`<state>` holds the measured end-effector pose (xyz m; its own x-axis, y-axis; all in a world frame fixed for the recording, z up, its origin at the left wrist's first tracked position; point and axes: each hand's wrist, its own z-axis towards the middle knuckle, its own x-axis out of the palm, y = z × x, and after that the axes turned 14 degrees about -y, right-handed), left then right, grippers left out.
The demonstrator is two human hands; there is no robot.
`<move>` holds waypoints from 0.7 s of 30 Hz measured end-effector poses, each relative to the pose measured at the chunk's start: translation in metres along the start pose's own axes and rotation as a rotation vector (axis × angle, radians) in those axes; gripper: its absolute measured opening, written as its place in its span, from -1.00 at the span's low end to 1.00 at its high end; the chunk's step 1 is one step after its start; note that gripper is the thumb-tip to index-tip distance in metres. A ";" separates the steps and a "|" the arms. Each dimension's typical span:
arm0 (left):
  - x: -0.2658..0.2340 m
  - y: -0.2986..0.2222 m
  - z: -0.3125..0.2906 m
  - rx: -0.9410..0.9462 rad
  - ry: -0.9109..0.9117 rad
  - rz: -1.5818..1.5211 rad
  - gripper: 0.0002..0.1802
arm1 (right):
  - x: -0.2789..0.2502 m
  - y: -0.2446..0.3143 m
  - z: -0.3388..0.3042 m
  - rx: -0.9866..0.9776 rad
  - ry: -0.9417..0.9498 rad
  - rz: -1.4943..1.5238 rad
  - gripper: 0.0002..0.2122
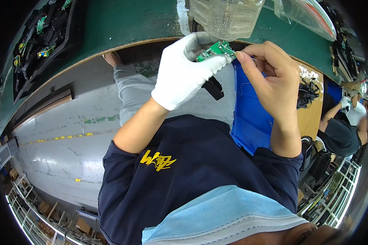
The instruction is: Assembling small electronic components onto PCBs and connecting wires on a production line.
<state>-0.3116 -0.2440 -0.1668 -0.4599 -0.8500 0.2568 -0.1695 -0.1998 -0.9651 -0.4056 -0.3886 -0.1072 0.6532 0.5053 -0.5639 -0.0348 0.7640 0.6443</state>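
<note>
My left hand (178, 67), in a white glove, is closed around a small green circuit board (216, 50). Its thumb lies along the board's near edge, and the board is tilted with silvery joints showing. My bare right hand (274, 73) pinches a thin wire (257, 60) at the board's right end; the thumb and forefinger tips are beside that end. Under the left wrist a black part (213, 87) shows against my grey trousers; I cannot tell whether it is joined to the board. Just beyond the board is a cloudy clear plastic housing (227, 18).
A green workbench (131, 22) spans the far side, with a black tray (49, 45) of parts at left. A clear plastic bag (308, 18) lies at right. Near my right arm are a blue bin (251, 118) and black cables (307, 93). Another person (343, 126) works far right.
</note>
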 end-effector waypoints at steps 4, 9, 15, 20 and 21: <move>-0.001 -0.001 0.000 -0.017 0.006 -0.011 -0.58 | 0.002 0.000 0.001 -0.006 0.001 -0.012 -0.94; -0.001 0.000 -0.002 -0.040 -0.005 -0.023 -0.59 | -0.003 0.002 -0.004 0.097 -0.016 0.015 -0.96; -0.003 0.001 -0.002 -0.047 -0.001 0.008 -0.57 | -0.002 0.001 -0.006 0.090 -0.002 0.019 -0.96; -0.003 0.002 -0.002 -0.048 0.006 -0.039 -0.58 | -0.001 0.004 -0.001 0.049 0.019 -0.002 -0.96; -0.003 0.003 -0.002 -0.058 0.007 -0.065 -0.58 | -0.001 0.005 -0.001 0.038 0.027 -0.016 -0.96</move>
<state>-0.3127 -0.2411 -0.1699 -0.4520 -0.8327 0.3197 -0.2498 -0.2259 -0.9416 -0.4070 -0.3850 -0.1039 0.6329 0.5042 -0.5875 0.0048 0.7563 0.6542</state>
